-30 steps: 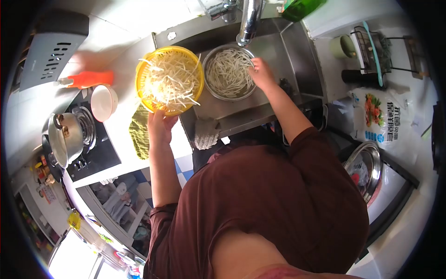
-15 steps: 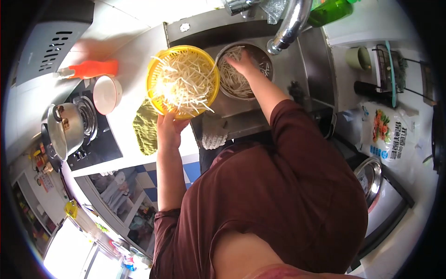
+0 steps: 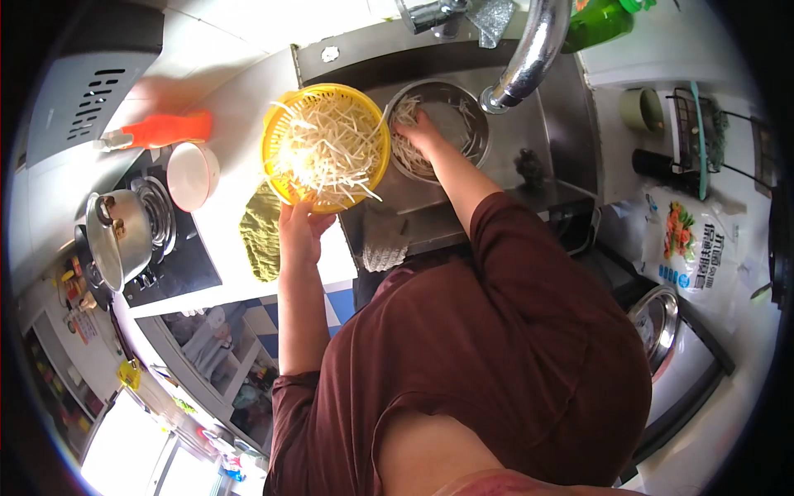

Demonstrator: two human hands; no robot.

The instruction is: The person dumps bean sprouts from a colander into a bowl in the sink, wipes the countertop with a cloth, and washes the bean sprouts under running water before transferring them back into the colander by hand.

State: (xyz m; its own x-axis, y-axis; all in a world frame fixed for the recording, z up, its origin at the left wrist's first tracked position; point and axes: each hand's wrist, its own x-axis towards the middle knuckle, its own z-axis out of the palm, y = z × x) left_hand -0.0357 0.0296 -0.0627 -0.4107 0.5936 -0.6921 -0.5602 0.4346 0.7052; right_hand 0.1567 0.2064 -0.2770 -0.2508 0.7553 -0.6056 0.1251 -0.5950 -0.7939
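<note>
My left hand [image 3: 304, 230] grips the near rim of a yellow basket [image 3: 271, 155], which is heaped with pale bean sprouts [image 3: 327, 149]. Right beside it, a round metal bowl [image 3: 483, 132] sits in the sink and holds more sprouts [image 3: 411, 159] in water. My right hand [image 3: 420, 134] is inside the bowl at its left part, fingers curled on the sprouts there and partly hidden among them.
A chrome faucet [image 3: 529, 62] hangs over the sink [image 3: 571, 124]. On the left are a green cloth [image 3: 260, 233], a white bowl [image 3: 193, 176], an orange bottle [image 3: 168, 129] and a pot [image 3: 124, 236] by the stove. A green bottle [image 3: 597, 25] lies behind the sink.
My right hand has gone from the bowl's right rim into the bowl, and the sprouts are now gathered toward its left side. My left hand still holds the basket. The view has shifted slightly.
</note>
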